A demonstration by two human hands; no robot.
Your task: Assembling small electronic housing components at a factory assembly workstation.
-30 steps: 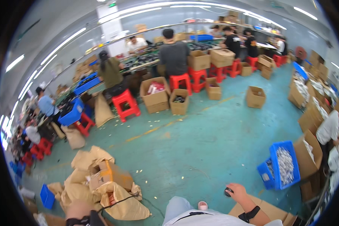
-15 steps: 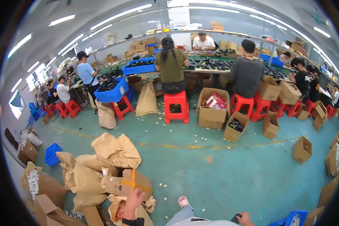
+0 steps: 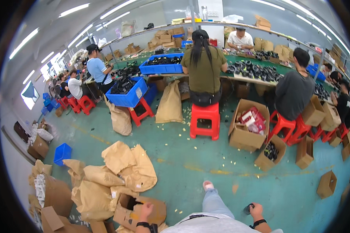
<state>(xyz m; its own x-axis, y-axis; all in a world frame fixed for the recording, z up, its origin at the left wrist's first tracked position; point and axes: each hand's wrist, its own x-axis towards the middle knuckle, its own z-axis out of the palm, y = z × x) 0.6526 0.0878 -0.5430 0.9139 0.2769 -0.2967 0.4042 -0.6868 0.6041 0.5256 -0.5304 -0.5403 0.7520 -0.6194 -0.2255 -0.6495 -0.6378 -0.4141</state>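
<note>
My left hand [image 3: 146, 211] hangs low in front of me with its fingers curled in and nothing visible in them. In the view it overlaps an open cardboard box [image 3: 154, 216] lying among crumpled brown paper sacks [image 3: 101, 175]; whether it touches the box cannot be told. On the other side, my right hand [image 3: 256, 211] is closed around a small black rounded object [image 3: 247, 209], held beside my leg. Its exact kind is too small to tell. Both wrists wear dark bands.
Ahead, people sit on red stools [image 3: 204, 121] along a long workbench [image 3: 237, 79] covered with black parts. Blue bins [image 3: 125, 93] and open cartons [image 3: 249, 128] stand before it. Another carton [image 3: 326, 184] sits on the green floor at right; a blue crate [image 3: 61, 153] stands left.
The view has shifted closer to the bench and turned left, so the bench, stools and cartons look larger and further right. My right hand with the black object shows more fully.
</note>
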